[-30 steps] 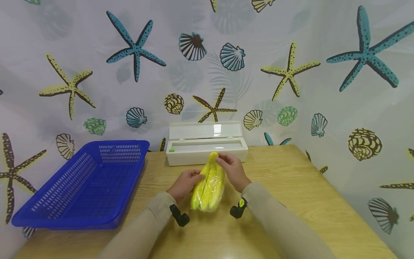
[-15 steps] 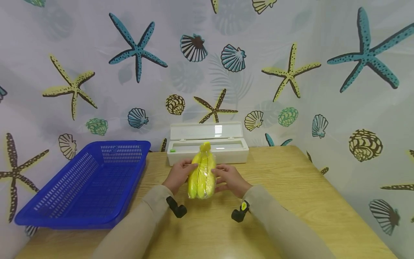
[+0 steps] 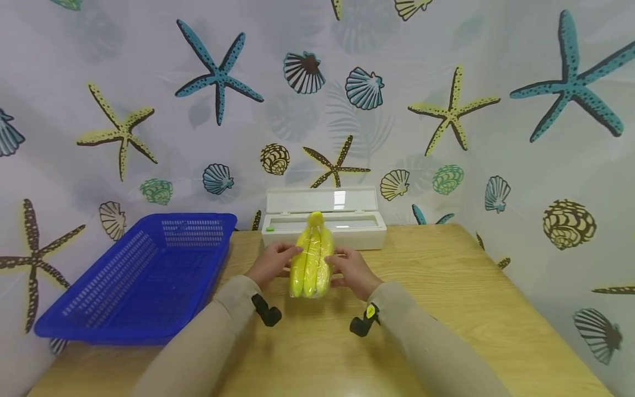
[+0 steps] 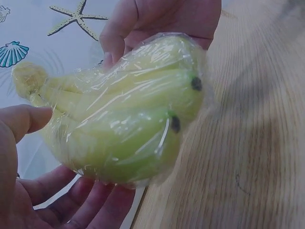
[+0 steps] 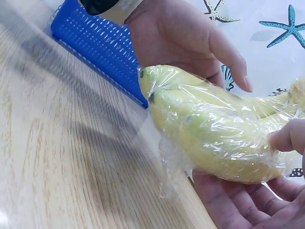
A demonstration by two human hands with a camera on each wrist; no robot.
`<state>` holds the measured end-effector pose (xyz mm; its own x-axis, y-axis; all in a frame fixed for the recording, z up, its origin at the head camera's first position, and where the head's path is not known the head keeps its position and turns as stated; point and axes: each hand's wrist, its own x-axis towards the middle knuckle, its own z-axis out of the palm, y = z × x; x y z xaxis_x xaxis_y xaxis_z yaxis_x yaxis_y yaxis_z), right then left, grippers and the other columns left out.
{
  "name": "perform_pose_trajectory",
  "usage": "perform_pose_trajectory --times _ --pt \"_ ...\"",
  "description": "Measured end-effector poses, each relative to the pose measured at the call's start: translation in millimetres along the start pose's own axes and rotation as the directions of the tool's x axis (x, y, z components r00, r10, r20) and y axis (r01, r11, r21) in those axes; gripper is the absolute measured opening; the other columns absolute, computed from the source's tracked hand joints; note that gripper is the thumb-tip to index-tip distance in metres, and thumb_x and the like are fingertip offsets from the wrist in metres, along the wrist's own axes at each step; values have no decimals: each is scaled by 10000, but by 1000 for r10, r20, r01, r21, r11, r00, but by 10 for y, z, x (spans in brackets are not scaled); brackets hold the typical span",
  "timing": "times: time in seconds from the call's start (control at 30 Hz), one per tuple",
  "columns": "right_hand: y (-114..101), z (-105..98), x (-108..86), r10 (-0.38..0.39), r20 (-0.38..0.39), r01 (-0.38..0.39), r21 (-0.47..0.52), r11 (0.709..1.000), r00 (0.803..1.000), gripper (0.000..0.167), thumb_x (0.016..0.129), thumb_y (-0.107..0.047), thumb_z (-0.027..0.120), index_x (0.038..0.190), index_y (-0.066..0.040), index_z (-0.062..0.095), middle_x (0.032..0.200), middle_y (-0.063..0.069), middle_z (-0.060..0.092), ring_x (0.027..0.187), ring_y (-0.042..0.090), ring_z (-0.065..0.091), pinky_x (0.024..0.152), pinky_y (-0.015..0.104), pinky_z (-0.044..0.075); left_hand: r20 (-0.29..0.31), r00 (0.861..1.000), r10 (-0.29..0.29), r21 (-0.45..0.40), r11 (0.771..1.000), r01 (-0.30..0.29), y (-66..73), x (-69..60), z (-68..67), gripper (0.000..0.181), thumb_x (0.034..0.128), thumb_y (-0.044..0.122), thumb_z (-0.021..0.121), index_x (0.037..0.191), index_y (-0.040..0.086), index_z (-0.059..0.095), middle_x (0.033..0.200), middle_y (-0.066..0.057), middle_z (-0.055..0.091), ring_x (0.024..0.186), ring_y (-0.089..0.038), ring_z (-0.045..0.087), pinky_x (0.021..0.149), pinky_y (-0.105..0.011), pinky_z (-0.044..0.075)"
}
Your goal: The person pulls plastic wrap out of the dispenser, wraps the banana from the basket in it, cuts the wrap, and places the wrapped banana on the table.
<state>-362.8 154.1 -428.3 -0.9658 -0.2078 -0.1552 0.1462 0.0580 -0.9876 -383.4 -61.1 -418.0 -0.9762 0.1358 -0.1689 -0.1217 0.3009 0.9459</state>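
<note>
A bunch of yellow bananas [image 3: 311, 264] wrapped in clear plastic film is held up over the table, stem end pointing away from me. My left hand [image 3: 270, 263] grips its left side, thumb on top and fingers underneath. On the other side my right hand [image 3: 354, 271] holds the bunch the same way, its thumb [image 5: 288, 138] pressing the film. Wrinkled film covers the bananas [image 4: 124, 114] in the left wrist view, and their dark tips show. A loose edge of film hangs off the tip end of the bananas [image 5: 214, 129] in the right wrist view.
On the left of the wooden table [image 3: 446, 309] stands a blue plastic basket [image 3: 198, 325]. Behind the bananas, a long white box [image 3: 357, 240] with its lid raised sits near the patterned curtain [image 3: 307, 127]. A black wrist camera [image 3: 364, 322] is strapped to each sleeve.
My right hand has moved from the stem down to the right side of the bananas. The bunch has shifted up and slightly left in view and stands straighter, held between both hands.
</note>
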Motion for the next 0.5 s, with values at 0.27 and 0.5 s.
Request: perform_pose_trajectory --times 0.27,0.5 --pt "-17 56 9 -37 1 37 4 999 999 459 1012 -228 570 1409 -20 467 1261 179 592 948 215 639 782 378 624 -13 1000 16 113 994 -15 16 -15 -66 427 910 318 725 1236 50 659 1166 -130 693 897 -221 693 729 -338 627" --pt "-41 -9 -26 -95 -39 86 -184 979 995 560 1059 -472 397 1410 -40 458 1386 255 532 1272 394 549 972 538 546 -31 997 73 180 981 -67 153 -74 -280 419 954 296 668 1281 37 626 1206 -148 678 967 -233 694 768 -352 628"
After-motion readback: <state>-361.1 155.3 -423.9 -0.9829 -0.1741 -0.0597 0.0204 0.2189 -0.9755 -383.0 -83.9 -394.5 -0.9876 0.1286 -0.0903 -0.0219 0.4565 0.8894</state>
